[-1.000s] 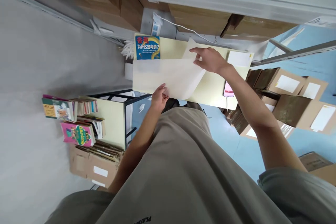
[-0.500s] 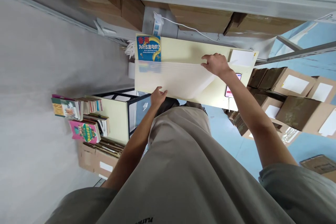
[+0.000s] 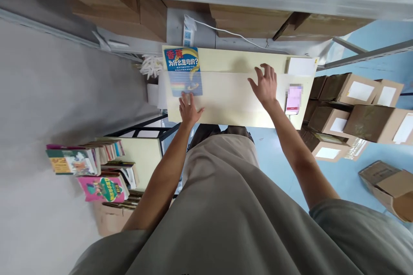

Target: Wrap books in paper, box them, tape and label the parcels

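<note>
A translucent sheet (image 3: 226, 94) lies flat on the pale yellow table (image 3: 226, 58) and covers the lower half of a blue book (image 3: 180, 59) at the table's left end. My left hand (image 3: 188, 109) rests flat on the sheet's near left part, fingers spread, just below the book. Further right, my right hand (image 3: 265, 84) presses on the sheet with its fingers stretched out. Neither hand holds anything.
A phone (image 3: 293, 99) and a white pad (image 3: 301, 66) lie at the table's right end. Cardboard boxes (image 3: 351, 107) stand to the right on the blue floor. Stacked books (image 3: 93, 167) fill a second table at the left. A shelf with boxes (image 3: 245, 19) is beyond.
The sheet, lifted and curled a second ago, has been laid flat over the book. Both hands let go of its edges and now press on it with open fingers.
</note>
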`<state>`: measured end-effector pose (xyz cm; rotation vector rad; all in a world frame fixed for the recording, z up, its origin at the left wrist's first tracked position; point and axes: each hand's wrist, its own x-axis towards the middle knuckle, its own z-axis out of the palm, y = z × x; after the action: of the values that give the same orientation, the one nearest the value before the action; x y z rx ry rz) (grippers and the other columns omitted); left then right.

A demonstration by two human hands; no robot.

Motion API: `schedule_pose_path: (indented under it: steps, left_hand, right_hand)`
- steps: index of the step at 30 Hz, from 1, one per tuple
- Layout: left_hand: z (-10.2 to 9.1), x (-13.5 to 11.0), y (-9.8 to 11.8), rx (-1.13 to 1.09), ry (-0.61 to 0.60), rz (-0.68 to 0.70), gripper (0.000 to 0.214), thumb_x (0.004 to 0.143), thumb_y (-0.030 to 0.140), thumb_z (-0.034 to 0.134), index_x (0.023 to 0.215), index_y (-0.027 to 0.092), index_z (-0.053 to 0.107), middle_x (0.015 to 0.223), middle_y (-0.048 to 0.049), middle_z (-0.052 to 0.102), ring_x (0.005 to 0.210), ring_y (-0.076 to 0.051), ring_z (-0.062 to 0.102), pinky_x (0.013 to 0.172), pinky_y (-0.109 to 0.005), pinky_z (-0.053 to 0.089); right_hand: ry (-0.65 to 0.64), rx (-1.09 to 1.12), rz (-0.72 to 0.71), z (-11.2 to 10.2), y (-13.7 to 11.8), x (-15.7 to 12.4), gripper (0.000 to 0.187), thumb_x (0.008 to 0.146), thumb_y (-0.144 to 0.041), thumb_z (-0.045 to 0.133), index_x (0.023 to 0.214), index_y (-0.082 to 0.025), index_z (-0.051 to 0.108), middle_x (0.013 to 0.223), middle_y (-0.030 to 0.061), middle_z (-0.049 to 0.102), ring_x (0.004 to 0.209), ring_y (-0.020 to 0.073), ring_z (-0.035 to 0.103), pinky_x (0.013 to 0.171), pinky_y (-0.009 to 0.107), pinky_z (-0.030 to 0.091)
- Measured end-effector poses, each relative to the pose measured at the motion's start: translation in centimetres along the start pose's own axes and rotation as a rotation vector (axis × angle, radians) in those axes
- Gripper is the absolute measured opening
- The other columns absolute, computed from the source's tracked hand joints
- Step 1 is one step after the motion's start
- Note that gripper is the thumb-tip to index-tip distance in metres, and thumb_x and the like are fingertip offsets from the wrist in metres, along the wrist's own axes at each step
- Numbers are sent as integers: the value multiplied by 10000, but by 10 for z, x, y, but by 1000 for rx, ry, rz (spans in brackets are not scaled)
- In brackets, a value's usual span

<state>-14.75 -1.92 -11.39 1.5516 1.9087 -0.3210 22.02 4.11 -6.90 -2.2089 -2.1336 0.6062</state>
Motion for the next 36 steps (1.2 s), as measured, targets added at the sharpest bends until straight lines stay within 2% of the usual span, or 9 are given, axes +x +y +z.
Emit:
schedule_pose_path:
  steps: [7, 10, 15, 18, 22, 26, 29, 33, 36]
  left_hand:
    - [-8, -8, -43, -81, 6, 142, 986, 1053, 474, 776, 1870, 106, 364, 1961, -301, 177, 1858, -486, 63, 1477, -649, 106]
    - [-11, -8, -55, -219, -26, 225, 881, 1035, 407, 787, 1792, 68, 489, 1913, -332, 284, 1851, -490, 111, 1482, -626, 107]
    - [-32, 13, -73, -658, -33, 242, 596, 979, 356, 856, 1526, 160, 724, 1682, -283, 609, 1727, -470, 426, 1455, -562, 252]
    - [-59, 43, -76, -825, 35, 223, 438, 956, 336, 887, 1354, 197, 770, 1547, -233, 701, 1663, -445, 513, 1440, -518, 304]
    - [-97, 98, -66, -839, 152, 141, 460, 960, 273, 885, 1368, 154, 707, 1655, -254, 614, 1753, -432, 394, 1458, -474, 279]
    - [-112, 155, -51, -782, 199, -35, 693, 871, 321, 994, 1423, 93, 641, 1697, -349, 536, 1749, -521, 382, 1422, -551, 381]
    - [-109, 188, -51, -744, 210, -100, 852, 691, 330, 1104, 1396, 107, 679, 1608, -344, 632, 1663, -545, 501, 1333, -608, 492]
    - [-113, 210, -63, -519, 63, -93, 547, 689, 378, 1075, 1111, 158, 805, 1184, -179, 846, 1342, -439, 756, 1146, -488, 593]
    - [-122, 213, -66, -443, 23, 7, 328, 815, 469, 975, 881, 214, 780, 909, -60, 816, 1066, -330, 799, 958, -379, 594]
  right_hand:
    - [-271, 76, 240, 73, -40, -96, 639, 1151, -496, 587, 1728, -224, 556, 1909, 259, 368, 1742, 447, 429, 1267, 626, 598]
    - [-217, 66, 364, 85, -55, -113, 576, 1145, -455, 574, 1675, -229, 600, 1917, 245, 372, 1764, 443, 408, 1279, 654, 590]
    - [-95, 187, 405, 86, -119, -83, 432, 1159, -411, 524, 1459, -198, 748, 1672, 270, 663, 1550, 413, 652, 1232, 575, 608]
    - [-222, 366, 343, 94, -177, -44, 302, 1170, -410, 586, 1290, -227, 794, 1361, 170, 856, 1187, 312, 826, 1077, 420, 646]
    - [-417, 475, 462, 112, -231, -5, 330, 1167, -441, 670, 935, -226, 764, 1003, 80, 907, 837, 211, 821, 915, 319, 613]
    - [-408, 565, 620, 128, -241, 1, 466, 1185, -384, 642, 752, -218, 683, 901, 47, 896, 702, 149, 769, 821, 284, 584]
    - [-372, 651, 671, 140, -234, -5, 494, 1184, -441, 676, 743, -219, 692, 852, 25, 887, 675, 130, 770, 775, 255, 580]
    - [-352, 889, 721, 157, -223, -11, 511, 1157, -471, 740, 719, -215, 687, 777, 26, 868, 616, 114, 770, 625, 195, 558]
    - [-342, 1060, 733, 170, -217, -13, 504, 1126, -448, 795, 695, -218, 677, 707, 26, 839, 575, 120, 771, 552, 183, 547]
